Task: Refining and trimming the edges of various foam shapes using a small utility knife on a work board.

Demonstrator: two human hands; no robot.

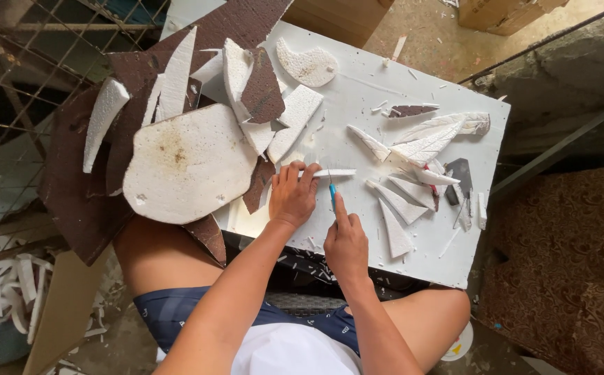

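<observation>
Your left hand (292, 194) presses a thin white foam strip (334, 173) flat on the white worktop (357, 104). Your right hand (345, 239) grips a blue-handled knife (332, 193), its blade seemingly touching the strip. Grainy pointed foam offcuts (413, 149) lie beside; a large rounded slab (187, 163) lies left.

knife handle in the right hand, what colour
Blue; the knife shows best in the head view, held in the right hand against a thin white foam strip.

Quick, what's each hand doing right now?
Left hand: fingers press down on a thin white foam strip, pinning it to the white board.
Right hand: closed around a blue-handled knife, its blade at the strip.
</observation>
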